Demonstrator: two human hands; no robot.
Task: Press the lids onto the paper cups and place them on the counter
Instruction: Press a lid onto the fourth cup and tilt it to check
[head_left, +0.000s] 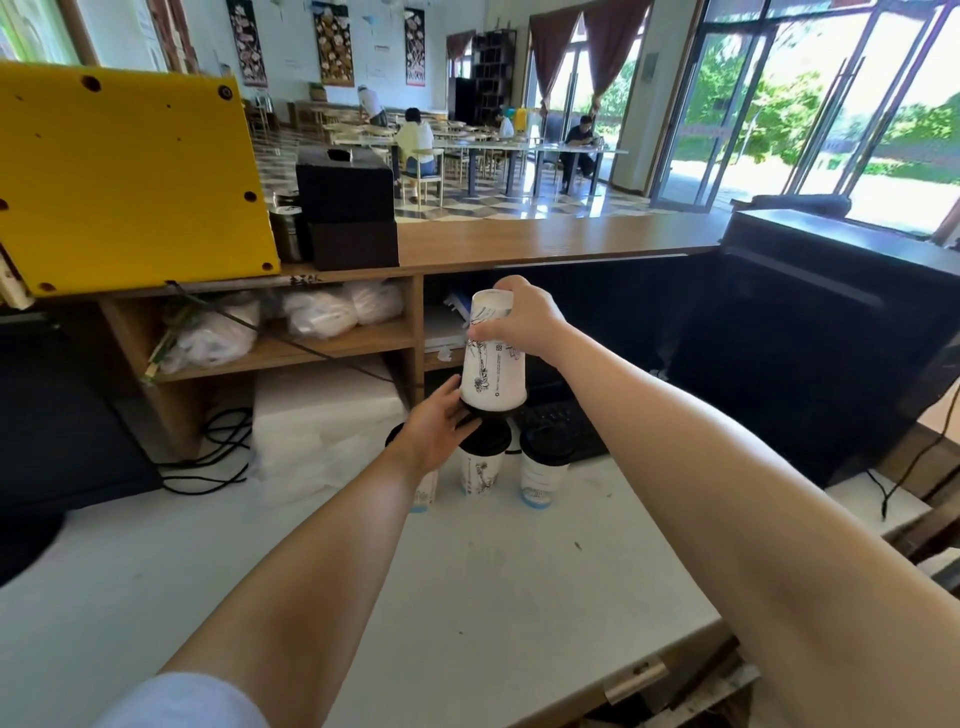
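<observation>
Upper left of frame: yellow panel (124, 176) leaning on the wooden counter (545, 236); just right of it a black box (345, 205). Below the counter, shelf (291, 348) with white plastic bags.

Centre, low: white table (260, 561). Three lidded paper cups stand upright on it in a row. Left cup (423, 493) mostly hidden behind my wrist; middle cup (481, 467) and right cup (543, 470) both show black lids.

My left hand (439, 428) sits just above that row, fingers (467, 421) spread under a black lid (493, 414), cupping it from below. The lid is at the mouth of the inverted cup (493, 358), which I hold upside down, wide end down, base up, above the middle cup and clear of the table.

My right hand (522, 325) is wrapped around the upper part of that cup, near its base, fingers curled tight.

Right of frame: black keyboard (558, 421) behind the cups, dark monitor back (831, 332) beyond my right forearm.
</observation>
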